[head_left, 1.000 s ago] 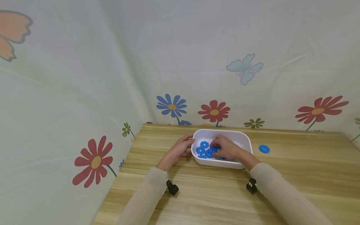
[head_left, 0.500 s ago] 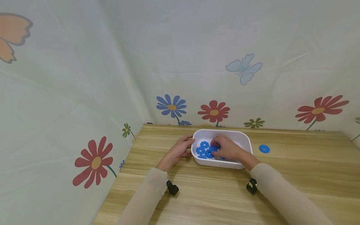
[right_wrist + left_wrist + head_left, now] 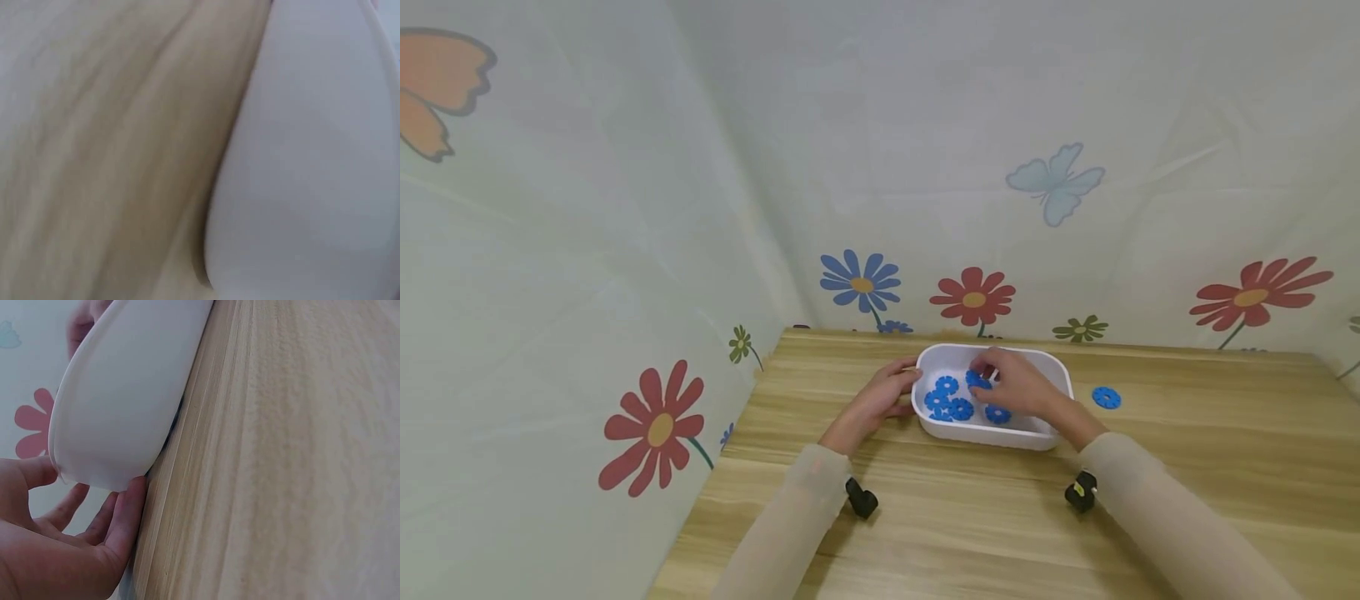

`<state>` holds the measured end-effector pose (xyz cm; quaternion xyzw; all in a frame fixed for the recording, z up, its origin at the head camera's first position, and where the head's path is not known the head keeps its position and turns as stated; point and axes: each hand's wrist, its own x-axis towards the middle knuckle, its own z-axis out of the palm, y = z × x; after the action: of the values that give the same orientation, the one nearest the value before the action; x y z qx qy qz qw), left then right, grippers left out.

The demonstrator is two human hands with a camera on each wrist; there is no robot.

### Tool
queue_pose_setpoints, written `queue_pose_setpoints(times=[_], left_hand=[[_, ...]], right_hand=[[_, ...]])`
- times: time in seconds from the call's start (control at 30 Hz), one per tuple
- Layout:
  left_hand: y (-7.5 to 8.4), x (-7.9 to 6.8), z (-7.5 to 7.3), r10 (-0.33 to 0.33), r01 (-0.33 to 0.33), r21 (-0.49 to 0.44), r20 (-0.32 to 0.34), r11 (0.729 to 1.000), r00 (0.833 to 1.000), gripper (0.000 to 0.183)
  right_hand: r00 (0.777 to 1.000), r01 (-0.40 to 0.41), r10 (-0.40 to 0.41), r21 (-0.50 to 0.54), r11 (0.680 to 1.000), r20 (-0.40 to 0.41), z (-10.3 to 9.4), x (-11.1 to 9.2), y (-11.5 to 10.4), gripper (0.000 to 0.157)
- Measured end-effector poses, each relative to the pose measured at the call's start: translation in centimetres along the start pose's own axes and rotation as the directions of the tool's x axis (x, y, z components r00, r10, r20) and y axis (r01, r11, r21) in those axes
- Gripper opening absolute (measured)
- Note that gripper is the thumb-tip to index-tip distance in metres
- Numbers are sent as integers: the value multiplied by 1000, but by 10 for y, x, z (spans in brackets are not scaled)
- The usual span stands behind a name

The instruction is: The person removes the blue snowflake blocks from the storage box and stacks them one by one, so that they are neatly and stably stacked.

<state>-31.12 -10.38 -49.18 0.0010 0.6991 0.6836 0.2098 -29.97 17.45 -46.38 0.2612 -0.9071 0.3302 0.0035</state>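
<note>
A white plastic tub (image 3: 1045, 440) stands on the wooden table. Inside it lie several blue notched building discs (image 3: 961, 408), mostly at the left end, with one apart near the front wall (image 3: 997, 414). My right hand (image 3: 1018, 385) reaches over the tub and pinches a blue notched disc (image 3: 976, 379) between thumb and fingers. My left hand (image 3: 882, 395) rests at the tub's left end; in the left wrist view its fairly straight fingers (image 3: 128, 509) touch the outer wall and rim. In the right wrist view the tub wall (image 3: 306, 169) shows, but that hand is hidden.
One more blue notched disc (image 3: 1107, 397) lies flat on the table (image 3: 1210, 450), to the right of the tub. Behind the table hangs a pale curtain (image 3: 910, 167) with printed flowers and butterflies. A small black wrist camera (image 3: 1081, 492) sits under the right sleeve.
My right hand has shifted slightly right and up with the disc between its fingers, uncovering the disc near the tub's front wall. The left hand and tub stay put.
</note>
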Motion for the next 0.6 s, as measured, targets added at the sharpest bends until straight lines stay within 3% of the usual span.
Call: queue_pose_setpoints(times=[0.2, 0.6], left_hand=[[0, 0, -1, -8, 8, 6, -8, 1000, 1000, 51], [0, -1, 1, -1, 1, -6, 0, 1000, 1000, 51]], right_hand=[[1000, 26, -26, -7, 1000, -18, -18, -9, 0, 37], [994, 21, -15, 49, 999, -111, -58, -35, 23, 35]])
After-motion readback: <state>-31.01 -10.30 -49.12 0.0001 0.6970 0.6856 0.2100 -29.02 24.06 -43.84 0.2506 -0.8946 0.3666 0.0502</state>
